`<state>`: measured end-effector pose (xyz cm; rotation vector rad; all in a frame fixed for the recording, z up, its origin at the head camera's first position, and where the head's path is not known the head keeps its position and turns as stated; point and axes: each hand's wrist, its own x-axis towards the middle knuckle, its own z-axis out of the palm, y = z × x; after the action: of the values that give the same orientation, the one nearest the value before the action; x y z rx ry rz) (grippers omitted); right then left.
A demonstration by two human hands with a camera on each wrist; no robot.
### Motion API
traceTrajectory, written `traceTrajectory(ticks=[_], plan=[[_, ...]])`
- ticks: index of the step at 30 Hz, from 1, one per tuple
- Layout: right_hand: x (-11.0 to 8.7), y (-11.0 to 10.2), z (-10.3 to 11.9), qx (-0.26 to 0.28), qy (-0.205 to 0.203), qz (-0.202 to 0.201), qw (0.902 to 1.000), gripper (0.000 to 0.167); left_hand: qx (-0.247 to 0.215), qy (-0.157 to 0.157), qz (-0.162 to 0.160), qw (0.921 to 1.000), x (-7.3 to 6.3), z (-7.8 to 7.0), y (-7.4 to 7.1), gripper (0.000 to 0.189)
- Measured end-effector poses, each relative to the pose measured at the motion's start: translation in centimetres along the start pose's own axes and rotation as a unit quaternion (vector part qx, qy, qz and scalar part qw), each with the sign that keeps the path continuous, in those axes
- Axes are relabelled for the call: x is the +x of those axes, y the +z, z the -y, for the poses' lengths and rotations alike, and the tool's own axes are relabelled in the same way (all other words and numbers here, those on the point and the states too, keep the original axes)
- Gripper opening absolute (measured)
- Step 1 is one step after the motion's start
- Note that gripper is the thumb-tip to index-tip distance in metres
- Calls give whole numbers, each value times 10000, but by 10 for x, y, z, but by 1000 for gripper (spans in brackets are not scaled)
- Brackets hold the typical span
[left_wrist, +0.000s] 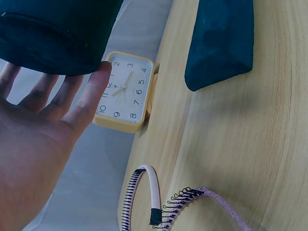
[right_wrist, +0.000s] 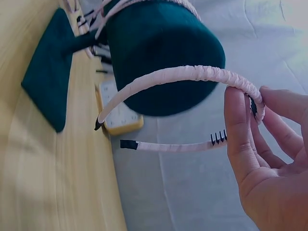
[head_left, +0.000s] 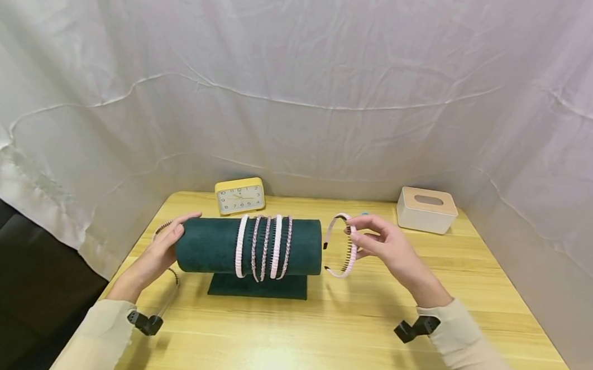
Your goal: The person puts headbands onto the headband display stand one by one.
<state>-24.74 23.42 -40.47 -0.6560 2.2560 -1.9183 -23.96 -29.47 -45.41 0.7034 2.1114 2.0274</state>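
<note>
From my remote seat, the head view showed the right hand (head_left: 386, 245) pinching a pale pink headband (right_wrist: 192, 73) between thumb and fingers, just beside the 3 o'clock end of the dark green roll (head_left: 208, 244), tips towards 9 o'clock. The left hand (head_left: 154, 254) gripped nothing; its extended fingers touched the roll's 9 o'clock end. To handle this well, I judged, the pinch needed to be light, the arch square to the roll, the tips eased apart around the rim and the comb teeth kept off the fabric, with the left hand bracing.

I counted five bands on the roll: two smooth pale bands (head_left: 276, 245) and three braided bands (head_left: 265, 250). At least two loose headbands (left_wrist: 219, 199) lay towards 9 o'clock. One yellow clock (head_left: 240, 198) stood at 12, one tissue box (head_left: 427, 220) at 2.
</note>
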Motion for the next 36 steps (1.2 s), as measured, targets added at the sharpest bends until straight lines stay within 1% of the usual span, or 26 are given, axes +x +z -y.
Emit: traceTrajectory(ticks=[9,16,23,27,30,34,36], plan=[[10,28,3,366,-117,185,9991,43,0,-11,-12,10000,-1,0,0,53],[18,46,9,613,-255,328,9973,46,12,-7,-1,10000,0,1,-1,55],[22,54,14,613,-370,422,9965,46,-10,14,-6,10000,0,1,-1,54],[24,57,14,288,-503,429,9974,44,-12,17,-17,10000,0,1,-1,51],[24,60,14,-143,-618,389,9972,43,11,7,-15,10000,0,1,-1,51],[24,64,13,-711,-798,268,9939,39,-11,3,-1,10000,-1,1,-1,52],[23,65,12,-896,-924,192,9915,36,-42,11,12,10000,-1,2,-1,52]])
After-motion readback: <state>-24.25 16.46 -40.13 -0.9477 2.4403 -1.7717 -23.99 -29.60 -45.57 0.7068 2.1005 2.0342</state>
